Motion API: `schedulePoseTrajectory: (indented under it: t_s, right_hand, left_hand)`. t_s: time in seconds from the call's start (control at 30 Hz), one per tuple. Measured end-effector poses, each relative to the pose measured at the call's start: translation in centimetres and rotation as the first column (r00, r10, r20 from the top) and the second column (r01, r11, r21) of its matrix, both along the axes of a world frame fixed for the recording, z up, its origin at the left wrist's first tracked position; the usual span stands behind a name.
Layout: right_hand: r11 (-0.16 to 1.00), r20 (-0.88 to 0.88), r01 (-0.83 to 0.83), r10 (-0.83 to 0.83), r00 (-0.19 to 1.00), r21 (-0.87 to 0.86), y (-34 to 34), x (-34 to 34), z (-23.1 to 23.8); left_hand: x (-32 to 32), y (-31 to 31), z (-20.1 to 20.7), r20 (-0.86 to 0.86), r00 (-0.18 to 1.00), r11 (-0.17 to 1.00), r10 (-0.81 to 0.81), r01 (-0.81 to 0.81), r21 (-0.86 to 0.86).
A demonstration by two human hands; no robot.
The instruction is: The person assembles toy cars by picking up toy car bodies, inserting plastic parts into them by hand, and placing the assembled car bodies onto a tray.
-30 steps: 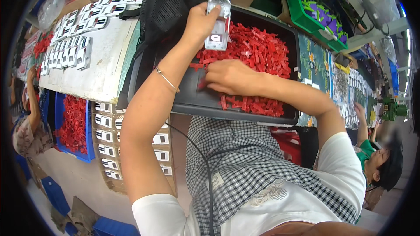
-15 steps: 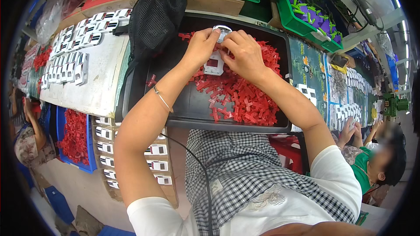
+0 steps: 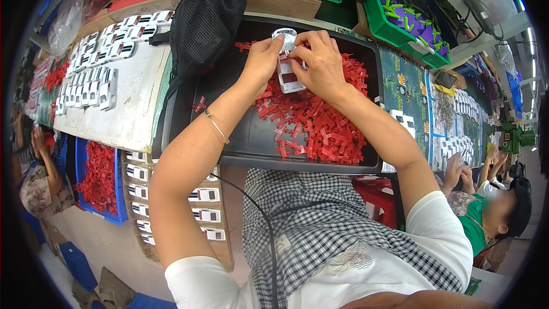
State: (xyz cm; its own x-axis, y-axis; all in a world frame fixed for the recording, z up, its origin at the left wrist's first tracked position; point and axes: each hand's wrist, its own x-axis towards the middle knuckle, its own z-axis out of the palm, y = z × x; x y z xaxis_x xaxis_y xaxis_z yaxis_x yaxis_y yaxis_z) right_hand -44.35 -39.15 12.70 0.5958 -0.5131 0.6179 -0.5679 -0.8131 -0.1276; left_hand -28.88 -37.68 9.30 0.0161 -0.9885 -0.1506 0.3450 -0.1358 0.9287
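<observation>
A white toy car shell [image 3: 290, 83], with dark red showing in its openings, is held over the tray by my left hand [image 3: 262, 63]. My left thumb and fingers close on its left side. From the right, my right hand [image 3: 321, 64] reaches in with thumb and fingertips pinched at the middle of the shell. A small reddish translucent plastic part [image 3: 284, 55] shows at those fingertips, partly hidden by them. Below both hands, a heap of red cross-shaped plastic parts [image 3: 320, 129] lies in the black tray [image 3: 229, 146].
A black mesh cap [image 3: 206, 23] hangs at the tray's upper left. White toy cars [image 3: 86, 88] stand in rows on the left board. A blue bin [image 3: 123, 194] holds more red parts. A green bin [image 3: 377, 28] with purple and green pieces is far right. A co-worker [image 3: 480, 212] sits at right.
The car shell has turned in my left hand, its near end swinging right and its far end left. My right fingers have shifted slightly and remain pinched at its middle.
</observation>
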Motion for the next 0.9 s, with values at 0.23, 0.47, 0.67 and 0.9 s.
schedulePoseTrajectory:
  t_s: [0.23,0.47,0.67,0.9]
  right_hand:
    - [0.997,0.079,-0.059,0.064,0.995,-0.059,-0.4,0.1,0.0]
    - [1.0,0.079,0.02,-0.018,0.997,-0.019,-0.5,-0.1,0.4]
    - [0.992,0.135,0.032,-0.049,0.99,0.123,-0.8,-0.4,0.3]
    - [0.929,0.335,-0.012,-0.12,0.934,0.369,-1.5,-0.8,0.9]
  left_hand:
    - [0.2,0.0,0.7,-0.069,0.998,1.0,0.014,-0.016,-0.021]
    - [-0.4,0.5,1.5,-0.059,0.998,0.999,-0.008,0.006,-0.043]
    - [-0.6,0.2,0.6,-0.002,1.0,0.988,-0.02,0.02,-0.156]
    - [-0.9,-0.2,-0.6,0.234,0.971,0.964,0.04,0.024,-0.263]
